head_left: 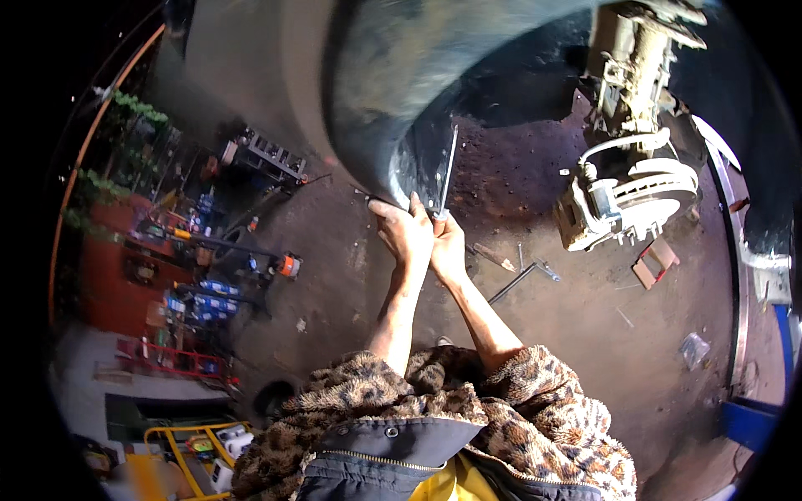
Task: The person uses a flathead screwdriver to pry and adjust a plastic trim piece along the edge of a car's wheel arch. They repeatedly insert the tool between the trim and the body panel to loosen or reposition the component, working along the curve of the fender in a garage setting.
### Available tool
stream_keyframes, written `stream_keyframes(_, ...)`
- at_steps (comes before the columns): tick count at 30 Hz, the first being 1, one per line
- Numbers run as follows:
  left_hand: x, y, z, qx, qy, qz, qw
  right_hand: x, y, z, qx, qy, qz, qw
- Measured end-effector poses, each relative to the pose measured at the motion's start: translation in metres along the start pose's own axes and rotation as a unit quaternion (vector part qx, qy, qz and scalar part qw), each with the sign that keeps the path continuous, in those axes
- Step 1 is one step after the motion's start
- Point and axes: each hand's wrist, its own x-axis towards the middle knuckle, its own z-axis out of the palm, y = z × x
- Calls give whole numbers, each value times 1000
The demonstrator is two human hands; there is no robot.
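The dark, curved wheel arch (pixel 368 92) of a raised car fills the upper middle. My left hand (pixel 407 238) is at its lower end, fingers closed about the edge with one finger pointing up; the fingertips are partly hidden. Close beside it, my right hand (pixel 449 250) is closed round the lower end of a long, thin metal rod tool (pixel 450 165). The tool stands nearly upright, with a wider shiny part at my fingers. Its exact kind does not show, nor does any fastener there.
On the right hang a brake disc (pixel 656 196), its caliper (pixel 581 219) and a strut (pixel 643 79). A long-handled tool (pixel 514 282), a wooden piece (pixel 494 257), an open small box (pixel 656 261) and a plastic bag (pixel 693 351) lie on the dirty floor. Bottles (pixel 213 301) and tools crowd the left.
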Motion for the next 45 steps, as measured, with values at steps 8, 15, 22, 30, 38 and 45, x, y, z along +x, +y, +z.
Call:
stream_keyframes(8,5,-29,1,-307,-87,105,942,10,-15,1,-240,43,-96,965)
stream_keyframes(15,17,-82,16,-515,-244,104,815,10,11,4,-282,116,-213,928)
stream_keyframes(22,22,-82,11,-686,-308,-53,658,4,6,8,-241,156,-197,937)
stream_keyframes(30,20,-92,30,-649,-372,-194,635,5,4,16,-262,168,-234,921)
stream_keyframes(38,35,-99,20,-554,-413,-180,700,0,5,32,-283,148,-229,920)
stream_keyframes(45,22,-110,36,-601,-346,-51,719,-2,8,25,-309,163,-296,889)
